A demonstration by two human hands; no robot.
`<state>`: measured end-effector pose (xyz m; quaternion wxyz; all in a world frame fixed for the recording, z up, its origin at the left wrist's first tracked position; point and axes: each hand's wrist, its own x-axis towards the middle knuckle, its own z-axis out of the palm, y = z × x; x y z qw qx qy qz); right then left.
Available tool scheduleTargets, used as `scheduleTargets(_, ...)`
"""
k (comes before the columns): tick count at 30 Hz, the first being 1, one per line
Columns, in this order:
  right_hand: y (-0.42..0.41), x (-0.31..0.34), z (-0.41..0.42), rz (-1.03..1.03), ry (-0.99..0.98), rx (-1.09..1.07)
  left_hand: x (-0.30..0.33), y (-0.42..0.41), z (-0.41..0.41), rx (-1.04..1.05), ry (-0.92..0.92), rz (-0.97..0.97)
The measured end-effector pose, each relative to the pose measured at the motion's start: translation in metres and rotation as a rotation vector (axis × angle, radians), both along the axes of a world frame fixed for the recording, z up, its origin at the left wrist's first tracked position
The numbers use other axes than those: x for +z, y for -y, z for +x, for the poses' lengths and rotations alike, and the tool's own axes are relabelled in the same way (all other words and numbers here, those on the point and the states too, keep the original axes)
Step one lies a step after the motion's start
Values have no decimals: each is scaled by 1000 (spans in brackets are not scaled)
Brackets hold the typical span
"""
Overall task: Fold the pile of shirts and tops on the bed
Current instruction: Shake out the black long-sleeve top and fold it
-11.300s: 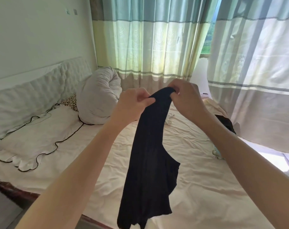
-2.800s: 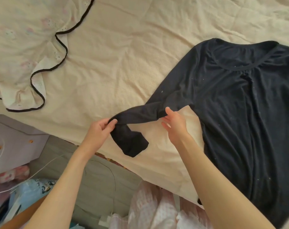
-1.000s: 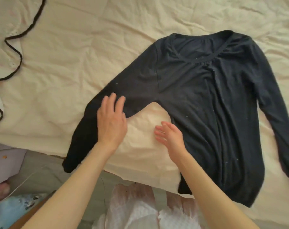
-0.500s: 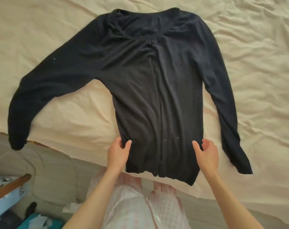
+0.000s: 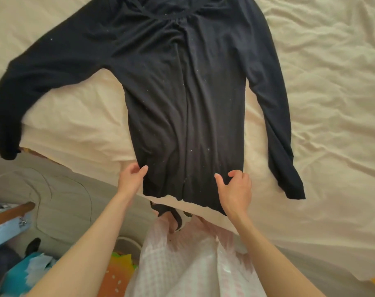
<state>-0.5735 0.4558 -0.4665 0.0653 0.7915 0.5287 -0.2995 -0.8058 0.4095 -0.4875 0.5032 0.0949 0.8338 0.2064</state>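
The left hand (image 5: pixel 130 179) pinches the hem's left edge of the black shirt (image 5: pixel 182 93), which lies flat on the bed (image 5: pixel 321 103), as half a second ago. The right hand (image 5: pixel 235 189) now curls its grip over the hem's right side.

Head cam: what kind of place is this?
Most likely a home bedroom. A black long-sleeved top lies spread on a bed with a wrinkled cream sheet, and the left hand and right hand hold its hem. Household clutter sits on the floor beside the bed.
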Motion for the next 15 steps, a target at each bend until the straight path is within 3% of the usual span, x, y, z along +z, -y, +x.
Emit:
scheduleTargets(3, 3, -10, -8, 4, 47, -8, -10, 5, 0, 14, 14, 6)
scheduleTargets(9, 10, 2, 1, 56, -116, -206, 10, 41, -13, 357, 60, 179)
scheduleTargets(15, 25, 44, 14, 48, -303, -394, 41, 68, -45, 232, -151, 265)
